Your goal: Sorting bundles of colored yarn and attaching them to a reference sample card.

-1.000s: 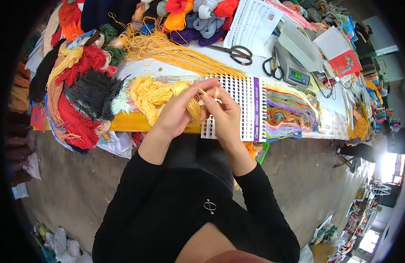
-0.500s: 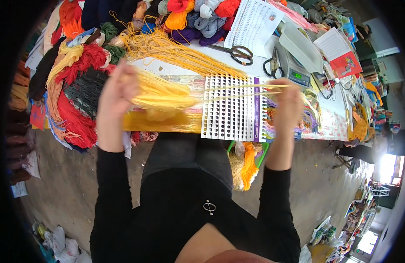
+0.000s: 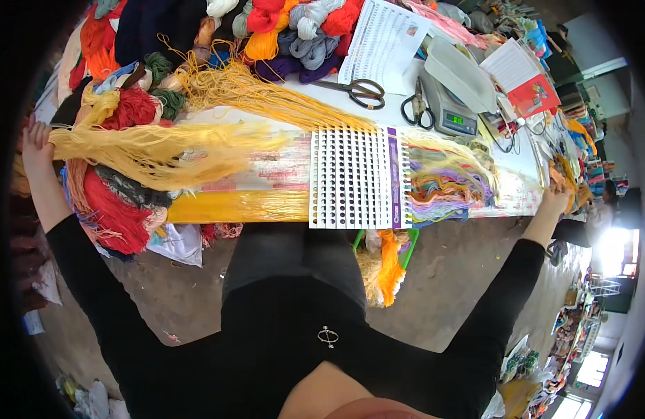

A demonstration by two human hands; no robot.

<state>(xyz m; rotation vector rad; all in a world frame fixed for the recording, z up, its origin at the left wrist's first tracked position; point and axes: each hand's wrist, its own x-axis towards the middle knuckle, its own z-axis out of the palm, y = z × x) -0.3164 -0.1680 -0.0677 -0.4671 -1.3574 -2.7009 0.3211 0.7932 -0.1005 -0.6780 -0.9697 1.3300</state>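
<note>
At the far left, my left hand (image 3: 38, 150) is closed around one end of a long skein of pale yellow thread (image 3: 148, 150). The skein stretches right across the table, its free end smeared by motion. My right hand (image 3: 557, 201) is held out at the far right with its fingers pinched. A thin pale strand of thread (image 3: 544, 169) shows at its fingertips. Between the hands a white card with rows of holes (image 3: 350, 174) and a purple strip lies at the table's near edge. Multicoloured threads (image 3: 448, 178) spread from the card's right side.
Orange-yellow thread (image 3: 267, 94) lies behind the card. Two pairs of scissors, black-handled (image 3: 364, 93) and dark (image 3: 418, 112), lie near a digital scale (image 3: 454, 120) bearing a plastic tray (image 3: 462, 73). Coloured yarn bundles (image 3: 130, 108) are heaped left. A printed sheet (image 3: 382, 45) lies at the back.
My hands have swung far apart. The left carried the yellow skein out to the left; the right moved far right, and the strands that stretched between skein and right hand no longer span the card.
</note>
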